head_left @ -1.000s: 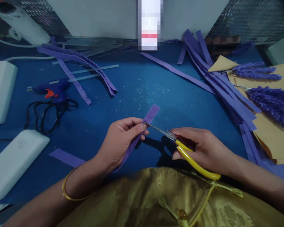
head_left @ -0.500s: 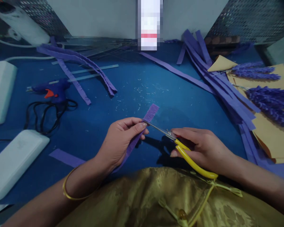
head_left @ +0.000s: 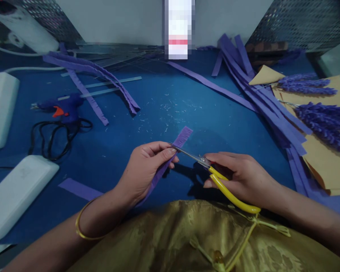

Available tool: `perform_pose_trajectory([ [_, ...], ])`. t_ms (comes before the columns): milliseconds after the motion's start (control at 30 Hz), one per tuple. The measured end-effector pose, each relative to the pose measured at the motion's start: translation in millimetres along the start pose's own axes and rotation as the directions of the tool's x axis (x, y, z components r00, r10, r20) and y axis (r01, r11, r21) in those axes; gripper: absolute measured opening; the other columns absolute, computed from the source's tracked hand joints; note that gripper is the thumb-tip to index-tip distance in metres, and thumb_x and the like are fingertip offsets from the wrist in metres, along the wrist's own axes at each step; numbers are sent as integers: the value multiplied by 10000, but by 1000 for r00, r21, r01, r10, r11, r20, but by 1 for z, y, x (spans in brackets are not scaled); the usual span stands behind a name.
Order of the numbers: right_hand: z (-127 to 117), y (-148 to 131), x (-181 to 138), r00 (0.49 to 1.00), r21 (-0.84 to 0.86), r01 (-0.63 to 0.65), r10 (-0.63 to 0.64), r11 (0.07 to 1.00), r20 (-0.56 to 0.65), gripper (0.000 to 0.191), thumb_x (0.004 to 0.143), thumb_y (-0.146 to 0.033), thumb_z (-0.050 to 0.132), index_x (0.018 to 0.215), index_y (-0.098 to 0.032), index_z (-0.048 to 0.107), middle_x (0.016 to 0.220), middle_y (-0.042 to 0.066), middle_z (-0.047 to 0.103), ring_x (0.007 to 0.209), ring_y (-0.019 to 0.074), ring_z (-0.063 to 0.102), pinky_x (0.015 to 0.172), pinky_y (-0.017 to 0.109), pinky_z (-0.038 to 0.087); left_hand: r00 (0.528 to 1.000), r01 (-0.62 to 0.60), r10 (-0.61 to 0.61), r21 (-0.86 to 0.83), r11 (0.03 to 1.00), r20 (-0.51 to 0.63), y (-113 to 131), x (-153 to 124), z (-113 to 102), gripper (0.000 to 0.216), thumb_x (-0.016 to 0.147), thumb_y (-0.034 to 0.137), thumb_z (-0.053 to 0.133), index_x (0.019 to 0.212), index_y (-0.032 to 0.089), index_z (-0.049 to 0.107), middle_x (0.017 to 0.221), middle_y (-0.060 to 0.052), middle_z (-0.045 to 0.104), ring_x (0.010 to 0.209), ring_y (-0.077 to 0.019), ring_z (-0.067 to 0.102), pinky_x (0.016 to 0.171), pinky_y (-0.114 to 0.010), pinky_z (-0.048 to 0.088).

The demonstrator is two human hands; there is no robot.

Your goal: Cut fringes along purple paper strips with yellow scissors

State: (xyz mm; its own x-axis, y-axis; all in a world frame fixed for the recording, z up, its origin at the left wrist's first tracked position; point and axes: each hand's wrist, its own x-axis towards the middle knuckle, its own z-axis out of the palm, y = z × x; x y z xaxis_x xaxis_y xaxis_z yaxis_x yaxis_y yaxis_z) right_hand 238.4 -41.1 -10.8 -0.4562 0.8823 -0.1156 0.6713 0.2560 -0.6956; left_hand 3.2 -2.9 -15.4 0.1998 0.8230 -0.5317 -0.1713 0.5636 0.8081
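Between thumb and fingers, my left hand (head_left: pixel 151 162) pinches a narrow purple crepe paper strip (head_left: pixel 184 136). The strip's far end sticks up past the fingertips and shows fine cuts along it; its other part runs down under my left wrist. My right hand (head_left: pixel 240 172) grips scissors (head_left: pixel 226 192) with yellow handles. Their thin metal blades point left and lie across the strip, right at my left thumb tip. The blades look nearly closed. Part of the right fingers is hidden behind the handles.
A blue glue gun (head_left: pixel 66 107) with a coiled black cord lies left, near white boxy objects (head_left: pixel 22 192). Purple strips (head_left: pixel 260 94) are heaped at right beside purple flower sprigs (head_left: pixel 325 124) on tan paper (head_left: pixel 317 166). Tiny scraps dot the blue tabletop (head_left: pixel 204 113).
Hardly anything differs. The strip's free end has shifted slightly right and down, and the scissor blades still lie across it.
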Motion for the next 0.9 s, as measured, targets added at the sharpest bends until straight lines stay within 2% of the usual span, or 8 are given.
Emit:
perform_pose_trajectory([
  [133, -1, 0, -1, 1000, 15, 4, -4, 1000, -15, 434, 909, -547, 640, 1134, -180, 696, 870, 79, 729, 676, 179, 633, 642, 281, 484, 1000, 1, 0, -23, 1000, 30, 1, 1, -1, 82, 718, 209, 799, 681, 160, 745, 622, -8, 691, 550, -88, 576, 571, -196, 480],
  [333, -4, -5, 1, 998, 136, -32, 25, 990, 55, 336, 910, -500, 663, 1020, -187, 714, 796, 29, 695, 659, 154, 589, 601, 246, 453, 993, 64, -58, -54, 996, 105, 5, 3, -4, 98, 712, 196, 791, 648, 156, 729, 588, -1, 669, 528, -80, 569, 556, -183, 466],
  [500, -6, -5, 2, 994, 171, -87, 74, 981, 79, 320, 905, -499, 668, 989, -194, 718, 794, 22, 680, 661, 154, 579, 597, 242, 450, 995, 66, -62, -45, 997, 82, 5, 3, -5, 87, 723, 214, 812, 699, 153, 754, 638, -8, 700, 565, -78, 592, 584, -173, 484],
  [700, -4, -3, 1, 997, 126, -74, 69, 989, 41, 344, 896, -528, 668, 996, -203, 715, 778, 27, 682, 647, 159, 579, 595, 250, 449, 999, 21, -22, 11, 1000, 32, 1, 2, -5, 90, 724, 234, 830, 756, 168, 777, 681, -15, 732, 594, -90, 620, 608, -184, 511],
  [900, -2, -3, 0, 998, 1, -62, 62, 998, -6, 473, 859, -588, 678, 1128, -200, 694, 800, 42, 674, 635, 169, 566, 594, 272, 436, 1000, -25, 25, -5, 1000, -2, 2, 2, -4, 77, 722, 219, 828, 755, 167, 782, 661, -8, 726, 590, -82, 614, 615, -169, 511],
])
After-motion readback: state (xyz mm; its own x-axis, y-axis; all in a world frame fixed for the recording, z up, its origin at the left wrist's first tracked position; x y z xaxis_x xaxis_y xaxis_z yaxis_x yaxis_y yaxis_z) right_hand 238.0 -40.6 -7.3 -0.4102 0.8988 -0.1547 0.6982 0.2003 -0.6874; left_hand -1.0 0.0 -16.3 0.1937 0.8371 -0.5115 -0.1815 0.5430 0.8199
